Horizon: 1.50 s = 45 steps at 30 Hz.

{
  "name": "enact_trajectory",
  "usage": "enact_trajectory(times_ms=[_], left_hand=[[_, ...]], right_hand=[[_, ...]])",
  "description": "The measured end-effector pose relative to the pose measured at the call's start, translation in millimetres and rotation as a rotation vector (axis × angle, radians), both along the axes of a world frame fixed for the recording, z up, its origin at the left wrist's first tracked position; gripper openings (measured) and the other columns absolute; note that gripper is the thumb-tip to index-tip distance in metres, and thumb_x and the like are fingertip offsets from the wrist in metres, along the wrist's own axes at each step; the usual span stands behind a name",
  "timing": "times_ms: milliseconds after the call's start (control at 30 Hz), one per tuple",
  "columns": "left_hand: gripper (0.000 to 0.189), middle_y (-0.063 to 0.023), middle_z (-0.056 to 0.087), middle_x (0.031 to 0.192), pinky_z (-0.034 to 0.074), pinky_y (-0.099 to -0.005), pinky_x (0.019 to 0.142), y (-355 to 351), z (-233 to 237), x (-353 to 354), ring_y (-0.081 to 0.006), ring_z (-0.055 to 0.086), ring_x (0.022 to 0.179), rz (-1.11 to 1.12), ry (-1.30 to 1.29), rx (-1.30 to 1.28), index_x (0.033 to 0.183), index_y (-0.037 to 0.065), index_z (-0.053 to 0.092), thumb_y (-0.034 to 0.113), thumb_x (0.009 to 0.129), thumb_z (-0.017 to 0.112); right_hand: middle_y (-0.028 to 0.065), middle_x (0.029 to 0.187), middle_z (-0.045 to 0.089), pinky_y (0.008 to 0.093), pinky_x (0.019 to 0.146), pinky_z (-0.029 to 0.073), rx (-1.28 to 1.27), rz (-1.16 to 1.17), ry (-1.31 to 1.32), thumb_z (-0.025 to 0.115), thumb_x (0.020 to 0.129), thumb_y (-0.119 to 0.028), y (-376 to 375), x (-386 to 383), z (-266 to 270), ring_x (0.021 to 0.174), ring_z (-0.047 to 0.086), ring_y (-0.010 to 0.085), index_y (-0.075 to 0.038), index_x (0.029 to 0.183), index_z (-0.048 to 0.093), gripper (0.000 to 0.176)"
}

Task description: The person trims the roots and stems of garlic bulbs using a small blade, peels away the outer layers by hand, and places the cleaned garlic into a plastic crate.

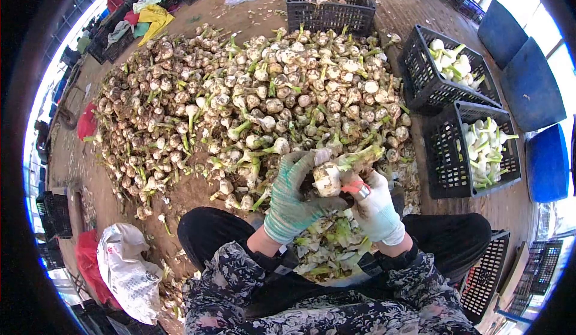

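Observation:
In front of my lap, a garlic bulb with dirty outer skin and a green stalk points its stalk up and to the right. My left hand, in a green and white glove, is wrapped round the bulb's left side. From the right, my right hand, in a white glove, closes against the bulb near the base of the stalk. A red-orange band or small tool shows at its thumb; I cannot tell which. Peeled skins and leaves lie between my legs, below the hands.
A broad heap of unpeeled garlic spreads over the floor ahead. Two black crates of cleaned white garlic stand at the right, another crate at the back. A white sack lies at the left. Blue panels lean along the right side.

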<state>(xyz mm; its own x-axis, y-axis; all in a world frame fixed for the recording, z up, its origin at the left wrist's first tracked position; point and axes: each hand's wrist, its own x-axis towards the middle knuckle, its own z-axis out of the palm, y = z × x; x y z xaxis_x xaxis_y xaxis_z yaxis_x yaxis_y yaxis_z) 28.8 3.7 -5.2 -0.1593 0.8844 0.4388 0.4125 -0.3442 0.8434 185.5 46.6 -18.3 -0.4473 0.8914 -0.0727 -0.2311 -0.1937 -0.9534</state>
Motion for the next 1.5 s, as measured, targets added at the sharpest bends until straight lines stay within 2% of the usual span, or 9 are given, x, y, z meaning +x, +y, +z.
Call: enact_trajectory(times_ms=[433,533,800,900,1000,1067,1300,1433,1500], left_hand=[[0.059,-0.0107,0.052,0.105,0.045,-0.0291,0.083,4.8,9.5,6.4,-0.0209,0.054,0.094,-0.035,0.033,0.045,0.117,0.004,0.051,0.024,0.068,0.077],[0.045,-0.0087,0.057,0.103,0.045,-0.0258,0.081,3.3,-2.1,11.3,-0.0152,0.056,0.091,-0.048,-0.964,-0.420,0.118,0.005,0.052,0.023,0.080,0.066],[0.048,-0.0047,0.058,0.102,0.046,-0.0236,0.078,5.3,-14.7,32.5,-0.0125,0.054,0.093,-0.034,-0.432,-0.271,0.121,0.006,0.050,0.040,0.087,0.052],[0.059,-0.0070,0.057,0.105,0.046,-0.0254,0.082,-0.9,14.8,9.2,-0.0150,0.054,0.096,-0.286,-0.747,-0.495,0.122,0.003,0.048,0.033,0.075,0.068],[0.073,-0.0117,0.054,0.116,0.046,-0.0264,0.084,-5.0,17.0,-7.5,-0.0197,0.054,0.103,-0.600,-0.999,-0.704,0.128,-0.001,0.040,0.029,0.070,0.074],[0.075,-0.0119,0.053,0.118,0.045,-0.0275,0.086,-1.1,16.3,-5.7,-0.0192,0.054,0.103,-0.619,-1.090,-0.698,0.129,-0.001,0.039,0.031,0.070,0.074],[0.059,-0.0055,0.058,0.110,0.046,-0.0273,0.085,-4.4,7.9,3.3,-0.0142,0.054,0.101,-0.376,-0.675,-0.520,0.115,0.001,0.053,0.026,0.068,0.077],[0.065,-0.0060,0.057,0.111,0.043,-0.0295,0.088,-9.9,9.5,0.1,-0.0162,0.053,0.100,-0.513,-0.814,-0.628,0.117,0.003,0.052,0.032,0.064,0.078],[0.072,-0.0068,0.051,0.116,0.038,-0.0313,0.092,-10.2,2.8,-0.8,-0.0180,0.049,0.105,-0.521,-0.684,-0.563,0.119,0.004,0.051,0.038,0.061,0.078]], right_hand=[[0.0076,0.089,0.062,0.0222,0.064,0.047,-0.342,-0.021,0.150,0.065,0.075,-0.013,3.5,12.1,17.9,0.073,0.059,0.0113,0.003,0.104,0.054,0.034],[0.0087,0.091,0.062,0.0280,0.072,0.048,0.222,-0.041,-0.337,0.062,0.072,-0.006,5.1,17.5,8.8,0.080,0.060,0.0154,0.001,0.097,0.059,0.026],[0.0094,0.091,0.058,0.0274,0.078,0.046,0.174,-0.133,-0.268,0.064,0.061,0.002,11.7,18.9,2.0,0.084,0.058,0.0215,-0.001,0.088,0.060,0.028],[0.0055,0.090,0.058,0.0247,0.075,0.046,0.561,0.088,-0.406,0.060,0.063,0.008,13.1,23.8,30.5,0.084,0.056,0.0128,-0.001,0.092,0.061,0.031],[0.0037,0.088,0.059,0.0249,0.073,0.047,-0.389,0.200,0.176,0.055,0.073,0.003,13.0,42.4,44.2,0.080,0.056,0.0118,0.002,0.096,0.058,0.023],[0.0045,0.087,0.060,0.0253,0.072,0.048,-0.338,0.141,0.249,0.054,0.078,0.000,10.0,44.1,28.4,0.078,0.057,0.0115,0.003,0.099,0.056,0.021],[0.0083,0.097,0.060,0.0291,0.074,0.050,-0.027,0.378,-0.103,0.055,0.075,0.007,2.8,38.7,40.1,0.083,0.060,0.0156,0.000,0.108,0.053,0.035],[0.0074,0.092,0.060,0.0276,0.068,0.050,-0.081,-0.311,-0.074,0.047,0.081,0.000,46.0,48.8,3.3,0.075,0.061,0.0163,-0.002,0.099,0.056,0.020],[0.0137,0.091,0.063,0.0313,0.069,0.049,0.371,0.124,-0.691,0.052,0.076,-0.005,42.4,66.4,-47.0,0.075,0.062,0.0237,-0.001,0.099,0.058,0.024]])
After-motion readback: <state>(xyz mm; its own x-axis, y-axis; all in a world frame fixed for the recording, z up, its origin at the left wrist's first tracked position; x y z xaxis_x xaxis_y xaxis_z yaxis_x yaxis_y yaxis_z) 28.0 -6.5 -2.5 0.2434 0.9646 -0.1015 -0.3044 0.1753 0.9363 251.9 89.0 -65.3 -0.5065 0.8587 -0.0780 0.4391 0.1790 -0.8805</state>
